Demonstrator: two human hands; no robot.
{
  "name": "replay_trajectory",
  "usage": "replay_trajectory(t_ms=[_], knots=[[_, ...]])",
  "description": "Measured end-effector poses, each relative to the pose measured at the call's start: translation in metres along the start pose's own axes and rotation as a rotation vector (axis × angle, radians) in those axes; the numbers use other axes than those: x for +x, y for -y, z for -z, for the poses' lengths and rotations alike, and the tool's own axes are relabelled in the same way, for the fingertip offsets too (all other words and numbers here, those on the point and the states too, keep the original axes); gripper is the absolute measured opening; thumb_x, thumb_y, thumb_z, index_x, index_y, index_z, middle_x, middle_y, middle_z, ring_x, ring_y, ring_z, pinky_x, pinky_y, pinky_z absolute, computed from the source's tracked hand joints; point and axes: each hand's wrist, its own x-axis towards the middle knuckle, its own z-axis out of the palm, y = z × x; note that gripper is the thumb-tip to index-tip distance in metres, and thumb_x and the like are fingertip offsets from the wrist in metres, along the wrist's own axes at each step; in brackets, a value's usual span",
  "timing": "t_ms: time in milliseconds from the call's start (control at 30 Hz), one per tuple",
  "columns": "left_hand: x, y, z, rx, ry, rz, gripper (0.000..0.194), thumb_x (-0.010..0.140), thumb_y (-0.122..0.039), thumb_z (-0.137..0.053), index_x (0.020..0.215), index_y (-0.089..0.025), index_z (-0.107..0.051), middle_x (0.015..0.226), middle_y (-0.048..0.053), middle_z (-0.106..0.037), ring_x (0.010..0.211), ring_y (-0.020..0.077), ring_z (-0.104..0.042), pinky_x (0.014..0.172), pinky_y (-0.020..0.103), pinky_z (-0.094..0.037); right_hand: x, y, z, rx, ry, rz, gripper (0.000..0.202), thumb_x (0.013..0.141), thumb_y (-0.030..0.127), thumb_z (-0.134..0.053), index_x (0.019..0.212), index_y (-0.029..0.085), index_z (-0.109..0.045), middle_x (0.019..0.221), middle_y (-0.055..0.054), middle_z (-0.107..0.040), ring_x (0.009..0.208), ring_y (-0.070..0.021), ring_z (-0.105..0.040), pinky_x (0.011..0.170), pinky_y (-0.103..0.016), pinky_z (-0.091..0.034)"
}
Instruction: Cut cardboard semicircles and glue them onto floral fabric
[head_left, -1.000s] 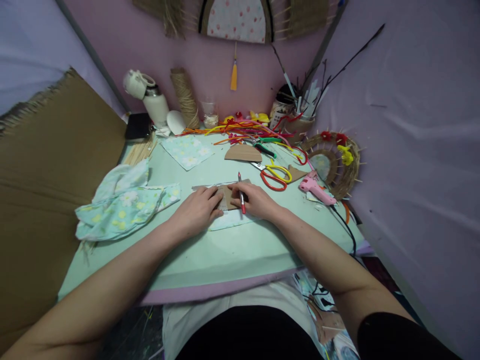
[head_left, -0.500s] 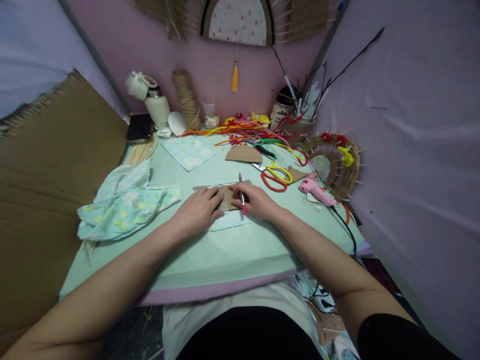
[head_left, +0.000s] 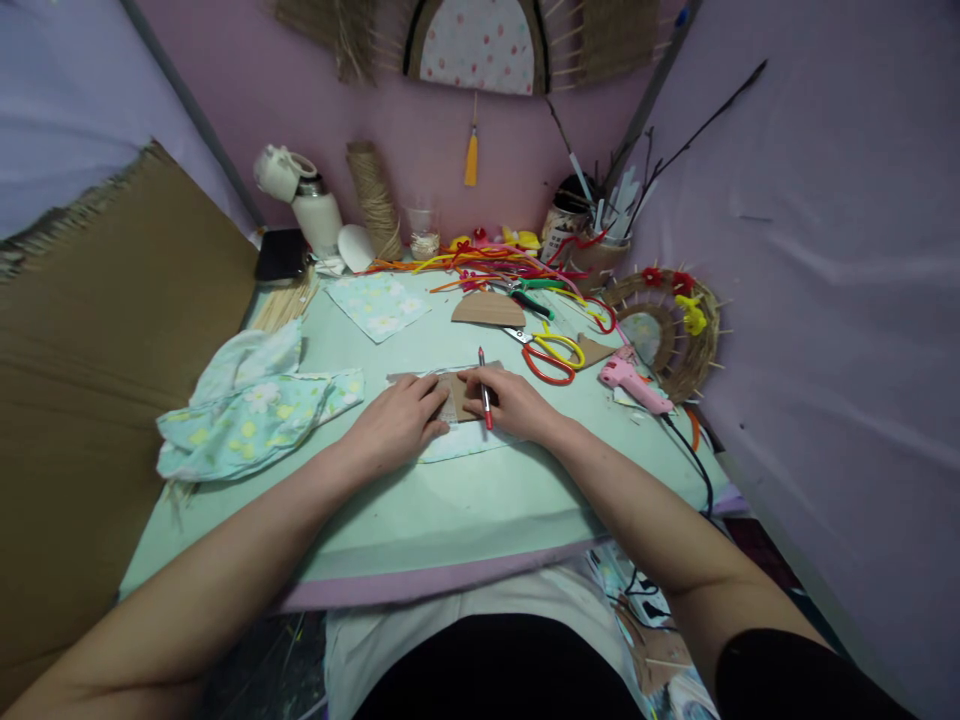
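Observation:
Near the middle of the table a brown cardboard piece [head_left: 466,400] lies over a pale floral cloth [head_left: 469,441]. My left hand [head_left: 399,420] rests on the left part of the cardboard, its fingers spread and pressing down, with nothing gripped. On the right part is my right hand [head_left: 507,402], with a red pen [head_left: 486,398] held between its fingers, the dark tip pointing away from me. The thumb and fingertips of my right hand touch the cardboard. Part of the cardboard is hidden under both hands.
Behind the hands lie red and yellow scissors [head_left: 551,357], a cardboard half-circle [head_left: 489,309] and a floral cloth piece [head_left: 377,304]. A pink glue gun [head_left: 636,385] with a black cord is at right. Crumpled floral cloth [head_left: 255,420] lies left, beside a large cardboard sheet [head_left: 112,380].

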Motion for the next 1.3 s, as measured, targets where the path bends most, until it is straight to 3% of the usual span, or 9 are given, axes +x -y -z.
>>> replay_trajectory(t_ms=[1300], knots=[[-0.0006, -0.0009, -0.0004, 0.017, 0.004, -0.007, 0.042, 0.092, -0.039, -0.048, 0.127, -0.016, -0.052, 0.136, 0.013, -0.050, 0.120, 0.0295, -0.045, 0.098, 0.042, -0.041, -0.0007, -0.0015, -0.0016, 0.003, -0.021, 0.001, 0.013, 0.080, 0.020, -0.065, 0.091, 0.022, -0.059, 0.102, -0.005, -0.068, 0.091, -0.0210, -0.061, 0.079, -0.033, -0.044]])
